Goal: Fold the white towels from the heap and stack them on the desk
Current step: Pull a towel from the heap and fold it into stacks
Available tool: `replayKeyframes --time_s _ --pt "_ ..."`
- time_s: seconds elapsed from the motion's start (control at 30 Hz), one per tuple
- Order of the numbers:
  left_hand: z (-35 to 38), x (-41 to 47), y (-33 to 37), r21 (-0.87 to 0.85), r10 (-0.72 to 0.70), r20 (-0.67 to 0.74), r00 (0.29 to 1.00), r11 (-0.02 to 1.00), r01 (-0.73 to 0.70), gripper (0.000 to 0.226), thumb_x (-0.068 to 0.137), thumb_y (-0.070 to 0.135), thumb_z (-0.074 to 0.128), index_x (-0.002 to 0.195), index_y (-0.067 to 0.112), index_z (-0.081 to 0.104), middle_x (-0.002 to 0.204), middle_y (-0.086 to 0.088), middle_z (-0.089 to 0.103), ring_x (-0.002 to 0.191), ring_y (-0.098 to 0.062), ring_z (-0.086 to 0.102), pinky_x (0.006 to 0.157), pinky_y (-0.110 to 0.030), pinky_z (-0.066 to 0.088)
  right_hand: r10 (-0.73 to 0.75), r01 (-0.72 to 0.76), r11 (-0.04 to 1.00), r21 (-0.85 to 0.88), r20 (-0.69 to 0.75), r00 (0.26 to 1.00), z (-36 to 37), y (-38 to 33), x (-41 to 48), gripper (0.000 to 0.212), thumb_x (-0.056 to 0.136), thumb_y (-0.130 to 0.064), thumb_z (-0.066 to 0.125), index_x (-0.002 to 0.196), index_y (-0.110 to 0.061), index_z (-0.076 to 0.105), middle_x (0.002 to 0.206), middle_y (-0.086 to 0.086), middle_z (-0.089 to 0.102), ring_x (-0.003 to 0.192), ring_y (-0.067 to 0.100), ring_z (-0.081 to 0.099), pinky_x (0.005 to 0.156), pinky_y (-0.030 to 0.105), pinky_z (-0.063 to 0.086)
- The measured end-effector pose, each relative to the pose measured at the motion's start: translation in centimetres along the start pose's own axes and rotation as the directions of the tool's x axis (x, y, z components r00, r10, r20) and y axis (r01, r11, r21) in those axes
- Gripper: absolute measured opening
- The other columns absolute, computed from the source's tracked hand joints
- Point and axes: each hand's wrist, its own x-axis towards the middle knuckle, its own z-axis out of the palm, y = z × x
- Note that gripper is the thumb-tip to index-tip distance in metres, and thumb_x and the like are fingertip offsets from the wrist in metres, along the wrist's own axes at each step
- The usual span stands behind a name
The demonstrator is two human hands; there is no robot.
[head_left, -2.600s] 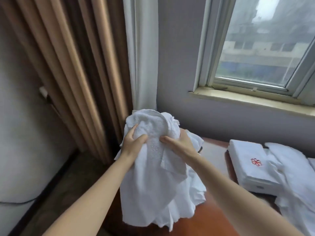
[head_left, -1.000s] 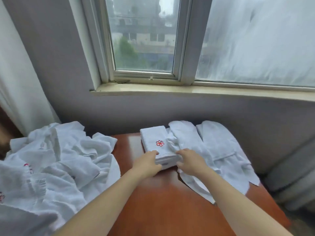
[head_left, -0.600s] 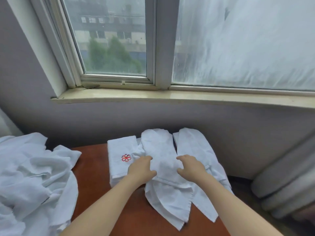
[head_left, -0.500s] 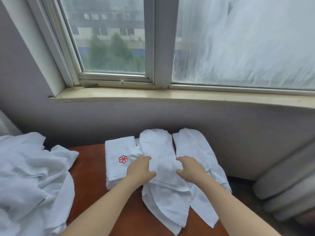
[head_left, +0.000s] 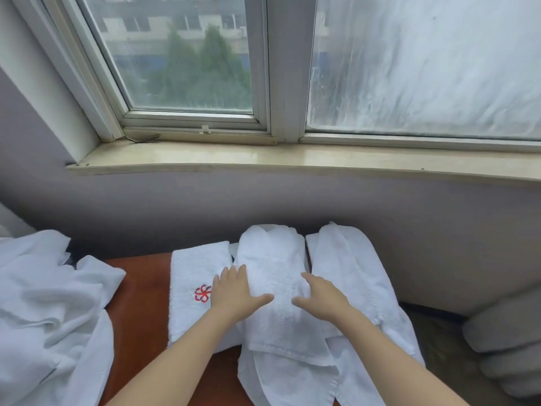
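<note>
A wide window [head_left: 190, 60] filled the top of the view, its left pane clear and its right pane [head_left: 424, 68] clouded white, above a pale stone sill [head_left: 263, 159] and a grey wall [head_left: 175, 206]. On the left, the heap of white towels [head_left: 44, 312] lay crumpled over the left end of the red-brown desk [head_left: 140, 303]. A strip of bare wood showed between the heap and the folded work, and a smaller bare patch showed near the forearms. At the far right, off the desk, lay something grey and padded [head_left: 503, 347].

Two long towels lay side by side, running from the wall toward the person. The right towel [head_left: 351, 273] reached the desk's right side. The middle towel [head_left: 272, 259] just touched it, with its hemmed near end lying over more white cloth at the bottom of the view. To the left of these sat the folded stack [head_left: 193, 268], square-edged, its right side tucked under the middle towel's left edge.

The left hand [head_left: 234, 294] lay flat, fingers straight and thumb spread, across the seam between the stack and the middle towel. The right hand [head_left: 322, 297] rested on that towel's right edge, fingers relaxed and thumb pointing inward, gripping nothing.

The only marking was a small red embroidered flower emblem [head_left: 203, 293] on top of the stack, just beside the left hand.
</note>
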Motion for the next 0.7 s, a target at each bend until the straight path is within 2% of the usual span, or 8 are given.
replayKeyframes --time_s 0.07,0.13,0.2,0.3,0.4,0.5,0.6,0.7 --pt "0.6 1.0 -0.1 0.009 -0.043 0.017 0.999 0.999 0.043 0.119 0.07 0.088 0.043 0.155 0.012 0.01 0.157 -0.01 0.023 0.146 -0.029 0.017 0.12 -0.044 0.014 0.028 -0.035 0.989 0.144 0.05 0.998 0.4 0.2 1.2 0.095 0.082 -0.056 0.062 0.157 -0.022 0.014 0.159 -0.003 0.028 0.142 0.018 0.033 0.102 0.032 0.038" --pt "1.1 1.7 -0.3 0.035 -0.071 0.027 0.997 0.997 0.07 0.131 0.065 0.092 0.042 0.156 0.009 -0.003 0.16 -0.012 0.015 0.149 -0.029 0.009 0.122 -0.044 0.004 0.058 -0.081 0.961 0.266 0.092 0.994 0.9 0.3 2.1 0.103 0.075 -0.059 0.068 0.155 -0.022 0.014 0.153 -0.002 0.035 0.137 0.019 0.038 0.097 0.03 0.04" --pt "1.5 2.1 -0.4 0.065 -0.075 0.026 0.997 0.995 0.073 0.134 0.063 0.093 0.042 0.155 0.009 -0.008 0.156 -0.012 0.021 0.147 -0.029 0.013 0.121 -0.045 -0.003 0.086 -0.121 0.938 0.325 0.12 0.989 1.4 0.3 2.6 0.107 0.066 -0.06 0.073 0.15 -0.024 0.016 0.134 -0.001 0.044 0.122 0.019 0.045 0.091 0.029 0.043" --pt "1.7 2.3 -0.2 0.043 -0.037 -0.016 0.999 0.998 0.038 0.126 0.068 0.084 0.049 0.155 0.012 -0.006 0.143 -0.009 0.039 0.139 -0.025 0.027 0.12 -0.044 -0.005 0.135 -0.163 0.942 0.292 0.117 0.984 2.2 0.1 3.2 0.112 0.055 -0.058 0.076 0.145 -0.027 0.016 0.127 0.004 0.046 0.118 0.023 0.045 0.096 0.037 0.047" --pt "1.7 2.2 0.1 -0.1 0.027 -0.093 0.995 0.994 -0.036 0.108 0.075 0.06 0.06 0.155 0.017 0.001 0.122 -0.001 0.052 0.129 -0.025 0.038 0.118 -0.038 0.016 0.105 -0.135 0.88 0.456 0.092 0.99 2.5 -0.4 3.5 0.103 0.057 -0.044 0.078 0.143 -0.025 0.024 0.126 -0.001 0.049 0.116 0.02 0.05 0.095 0.038 0.049" --pt "1.1 1.5 1.0 -0.366 0.034 -0.091 0.995 0.928 -0.065 0.097 0.074 0.042 0.058 0.156 0.027 0.007 0.129 0.003 0.053 0.12 -0.021 0.05 0.09 -0.029 0.042 0.034 -0.081 0.788 0.611 0.088 0.996 2.4 -1.4 2.7 0.08 0.062 -0.027 0.074 0.134 -0.025 0.039 0.123 -0.005 0.055 0.109 0.013 0.057 0.088 0.032 0.052" --pt "-0.5 0.1 2.2 -0.619 0.005 -0.049 0.999 0.785 -0.034 0.097 0.064 0.044 0.055 0.153 0.038 0.017 0.142 0.014 0.046 0.107 -0.002 0.056 0.08 -0.023 0.044 -0.03 0.009 0.687 0.727 0.016 0.999 1.4 -1.8 1.2 0.044 0.063 -0.018 0.065 0.105 -0.027 0.059 0.097 -0.007 0.067 0.083 0.007 0.064 0.07 0.025 0.054" --pt "-2.7 -1.5 3.4 -0.784 -0.019 -0.123 0.992 0.615 -0.085 0.09 0.06 0.042 0.057 0.146 0.041 0.033 0.114 0.031 0.053 0.085 0.017 0.054 0.069 -0.014 0.042 -0.041 0.064 0.587 0.807 -0.05 0.998 -0.5 -2.6 -0.8 0.021 0.062 -0.016 0.061 0.081 -0.023 0.063 0.073 -0.009 0.064 0.066 0.007 0.059 0.057 0.016 0.047"
